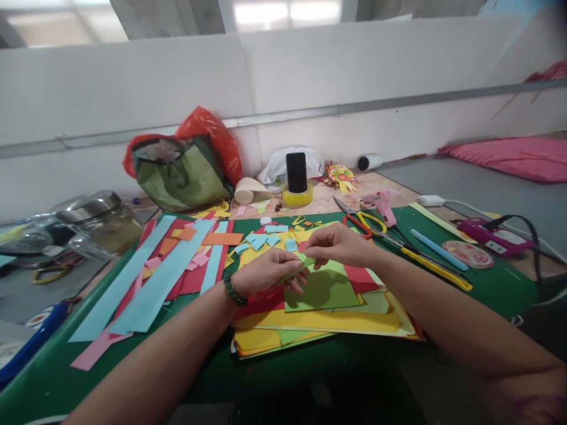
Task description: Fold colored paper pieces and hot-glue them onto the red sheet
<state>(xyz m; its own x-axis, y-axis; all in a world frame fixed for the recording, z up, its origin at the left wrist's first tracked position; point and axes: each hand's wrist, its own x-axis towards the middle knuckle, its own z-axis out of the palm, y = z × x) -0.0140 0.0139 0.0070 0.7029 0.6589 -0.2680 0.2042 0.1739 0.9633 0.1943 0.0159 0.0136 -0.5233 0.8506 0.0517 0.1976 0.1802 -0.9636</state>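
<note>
- We're at a craft bench against a white partition wall [310, 77], with a green cutting mat [491, 286] spread across the top and coloured offcuts everywhere.
- Dead centre, both hands meet over the paper pile. The left hand [268, 273], with a green bead bracelet [233, 291] on its wrist, has its fingertips pressed together on one end of a small green paper piece [303, 265].
- The right hand [342, 245] comes in from the other side, thumb and forefinger pinching the same piece at its far end.
- So the piece hangs between the two pinches, just above the stack and clear of it.
- Right under the grip lies a green sheet [325, 293], with a red sheet [361, 278] poking out beneath the right wrist and a yellow sheet [319, 321] nearer the body.
- Out to the left of the grip, long light blue strips [150, 277] lie slanted across red paper.
- Beyond the grip and a touch right are scissors [367, 222] and a pink glue gun [383, 206]; further right lies a yellow cutter [436, 268].
- Straight past the grip, well apart, a phone [296, 172] stands upright in a yellow tape roll [297, 198].
- Far back on the left sits a green bag [183, 174].
</note>
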